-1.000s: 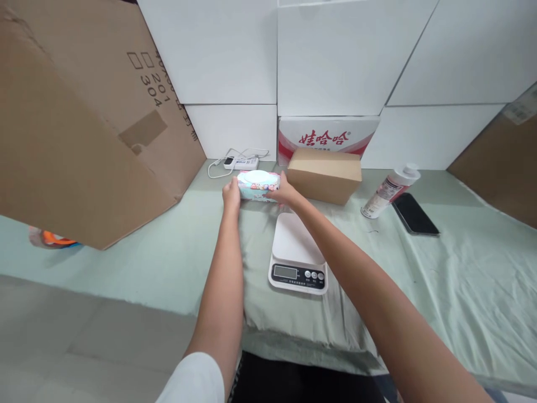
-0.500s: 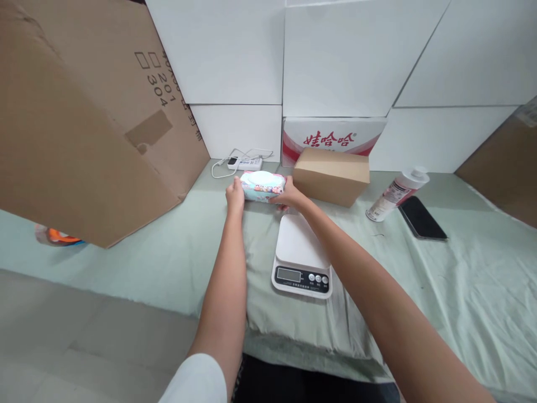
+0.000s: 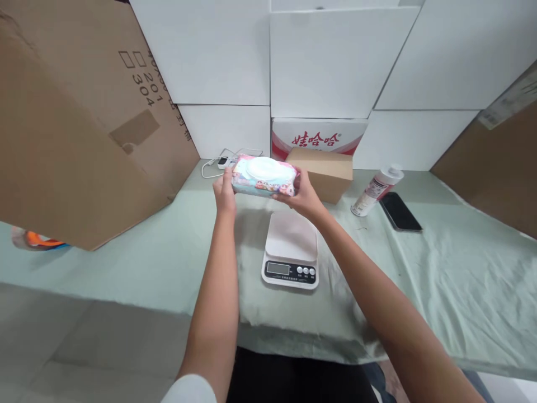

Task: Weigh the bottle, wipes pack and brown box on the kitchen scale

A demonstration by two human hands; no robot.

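We held the pack of wipes (image 3: 264, 176) level in the air, just past the kitchen scale (image 3: 291, 249) toward 12 o'clock, left hand (image 3: 224, 193) clamped on one end, right hand (image 3: 302, 196) on the other. A steady two-handed grip seemed wise. A cardboard box (image 3: 326, 172) stood at 1 o'clock on the green-covered desk (image 3: 440, 280).

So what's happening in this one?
A person holds a pack of wet wipes by its two ends, left hand and right hand, raised above the cloth-covered table just behind a white kitchen scale. A small cardboard box, a bottle and a phone lie to the right.
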